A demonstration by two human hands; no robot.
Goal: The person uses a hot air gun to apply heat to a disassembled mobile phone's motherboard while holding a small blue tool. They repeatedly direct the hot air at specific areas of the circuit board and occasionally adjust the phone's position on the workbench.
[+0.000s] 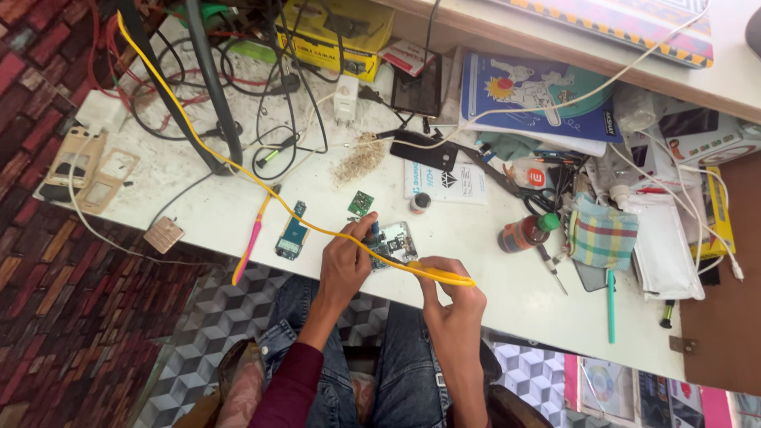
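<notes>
My right hand (453, 295) is closed around the grip of a yellow tool (444, 275), its yellow cable (208, 150) rising in a loop to the far left of the bench. My left hand (346, 255) pinches a small dark-handled tool (373, 230), tip down on the circuit board (394, 242) that lies flat on the white table (483, 297), just in front of both hands. I judge the board light, stiff and fragile, best held by its bare edges and never by the parts on its face; the cable looks soft and springy and may tug on the grip. Just left lie a blue board (292, 236) and a small green board (361, 203). To the right, a dark bottle with a green cap (525, 232) lies on its side, apparently capped; its contents I cannot make out. A small round pot (420, 203) stands beyond the board, contents unclear. A checked cloth (603, 235) sits further right.
</notes>
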